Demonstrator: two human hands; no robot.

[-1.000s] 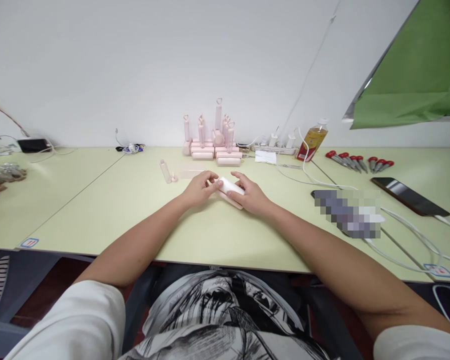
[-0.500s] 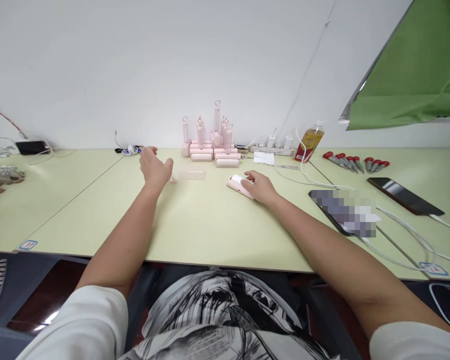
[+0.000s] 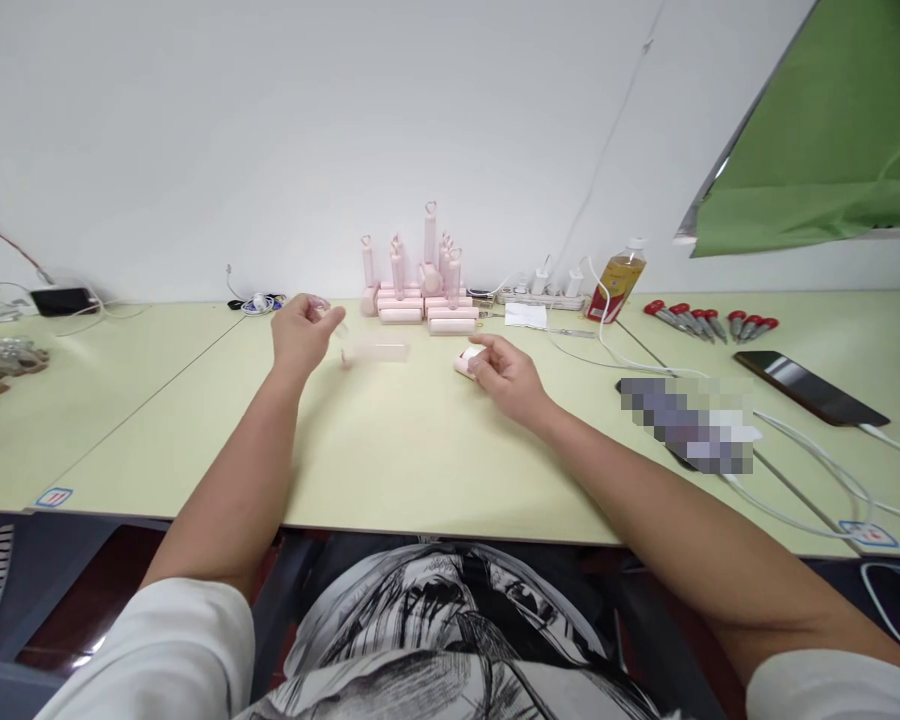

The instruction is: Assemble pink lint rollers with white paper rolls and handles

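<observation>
My left hand (image 3: 300, 335) is raised over the table with its fingers closed on a small clear plastic piece (image 3: 319, 303), whose shape I cannot make out. Just right of it lies a clear cover (image 3: 386, 352) with a pink end, flat on the table. My right hand (image 3: 514, 380) grips a small pink lint roller (image 3: 463, 363) with a white roll, mostly hidden under the fingers. Behind both hands, several more pink lint rollers (image 3: 454, 322) lie stacked against the wall, and several clear handles (image 3: 430, 235) with heart-shaped loops stand upright there.
To the right are a drink bottle (image 3: 616, 282), a power strip (image 3: 532, 298), a white paper (image 3: 526, 315), tweezers (image 3: 574, 332) and several red-capped tubes (image 3: 697, 322). Two phones (image 3: 810, 387) lie there with trailing white cables. A coiled cable (image 3: 259, 303) sits back left.
My left hand has drawn its fingers together, and clear plastic now shows between them. My right hand has shifted slightly left, covering more of the lint roller.
</observation>
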